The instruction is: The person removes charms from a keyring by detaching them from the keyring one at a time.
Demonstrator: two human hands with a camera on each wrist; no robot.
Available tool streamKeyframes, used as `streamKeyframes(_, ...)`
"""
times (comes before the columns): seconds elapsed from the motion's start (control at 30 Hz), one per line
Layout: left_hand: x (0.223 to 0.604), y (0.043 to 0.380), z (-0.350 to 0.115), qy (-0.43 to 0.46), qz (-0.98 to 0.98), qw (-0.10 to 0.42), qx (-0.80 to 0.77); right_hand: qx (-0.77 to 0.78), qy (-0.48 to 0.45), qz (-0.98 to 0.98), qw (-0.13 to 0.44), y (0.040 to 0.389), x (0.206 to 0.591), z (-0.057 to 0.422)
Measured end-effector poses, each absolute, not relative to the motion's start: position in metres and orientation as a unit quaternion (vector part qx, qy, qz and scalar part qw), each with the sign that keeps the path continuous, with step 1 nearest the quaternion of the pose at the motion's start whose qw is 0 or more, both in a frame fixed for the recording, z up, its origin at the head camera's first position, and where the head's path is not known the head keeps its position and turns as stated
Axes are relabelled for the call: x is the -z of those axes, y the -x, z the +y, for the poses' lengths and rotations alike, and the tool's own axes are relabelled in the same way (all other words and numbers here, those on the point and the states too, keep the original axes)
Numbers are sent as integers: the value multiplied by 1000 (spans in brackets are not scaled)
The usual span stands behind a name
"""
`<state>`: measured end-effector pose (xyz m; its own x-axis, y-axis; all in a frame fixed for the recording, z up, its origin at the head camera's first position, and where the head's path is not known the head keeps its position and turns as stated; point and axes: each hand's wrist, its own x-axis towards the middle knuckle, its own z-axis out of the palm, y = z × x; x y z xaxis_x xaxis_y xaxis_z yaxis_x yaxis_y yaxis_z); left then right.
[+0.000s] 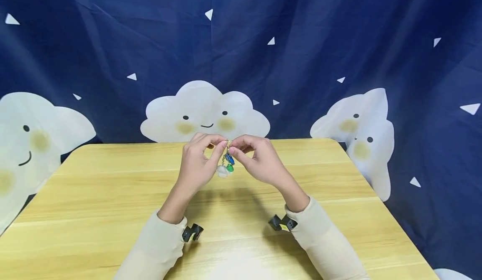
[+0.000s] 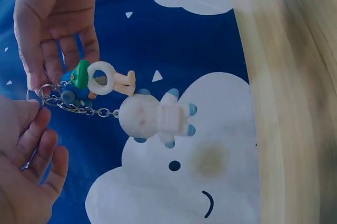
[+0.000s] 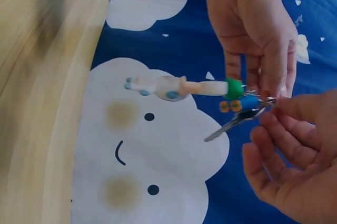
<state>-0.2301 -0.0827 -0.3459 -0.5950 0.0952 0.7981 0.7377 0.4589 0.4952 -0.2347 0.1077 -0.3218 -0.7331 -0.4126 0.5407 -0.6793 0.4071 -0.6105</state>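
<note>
My left hand [image 1: 196, 158] and my right hand [image 1: 260, 159] meet above the far part of the table, thumbs and fingertips pinching a small metal key ring [image 2: 43, 93] from both sides. Several charms dangle from it on short chains. One is a white figure [image 2: 139, 116] with blue feet and ears; another has a green cap and a white swim ring [image 2: 101, 78] round its body. A blue charm [image 3: 248, 102] hangs close to the fingers. Beside it, a metal key [image 3: 224, 128] shows in the right wrist view. Fingertips partly cover the ring.
Below the hands spreads a light wooden table [image 1: 113, 196]. Behind it hangs a dark blue curtain [image 1: 241, 29] printed with smiling white clouds and small triangles. Each sleeve carries a black wrist camera [image 1: 193, 232] near the cuff.
</note>
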Motion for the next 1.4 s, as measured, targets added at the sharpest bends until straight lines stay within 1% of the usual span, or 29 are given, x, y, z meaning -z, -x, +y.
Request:
streamKeyframes(0.3, 343, 230, -85, 285, -759, 390, 436, -439, -347, -805, 196, 234, 324, 105)
streamKeyframes(0.4, 342, 230, -87, 289, -759, 388, 437, -440, -347, -800, 215, 234, 324, 105)
streamKeyframes(0.5, 341, 230, -87, 292, -763, 363, 448, -435, -347, -796, 238, 237, 326, 106)
streamKeyframes(0.67, 342, 229, -88, 289, -787, 276, 470, -425, -348, -792, 267, 240, 327, 108)
streamKeyframes(0.73, 343, 229, -88, 287, -797, 254, 467, -423, -345, -793, 269, 242, 328, 108)
streamKeyframes(0.8, 343, 229, -88, 286, -802, 247, 463, -425, -339, -796, 266, 243, 328, 108)
streamKeyframes(0.97, 342, 230, -90, 287, -804, 250, 457, -430, -329, -804, 245, 246, 329, 108)
streamKeyframes(1.4, 338, 230, -96, 261, -799, 267, 471, -436, -350, -803, 204, 244, 332, 104)
